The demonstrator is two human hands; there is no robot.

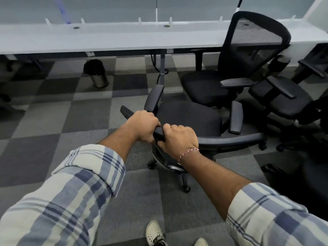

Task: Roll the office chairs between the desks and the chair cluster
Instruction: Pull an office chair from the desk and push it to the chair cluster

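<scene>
1. Head camera: left hand [142, 126] and right hand [177, 137], side by side, both grip the backrest's top edge of a black office chair [188, 118].
2. Its seat lies just beyond the knuckles.
3. Chair cluster [248, 68] stands beyond the right hand, desk [106, 39] farther ahead.

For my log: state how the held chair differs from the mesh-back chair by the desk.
The held chair is gripped at its backrest top by the left hand and right hand; the mesh-back chair is untouched. The held chair faces the desk; the mesh-back chair is angled away from it. Both are black with armrests.
</scene>
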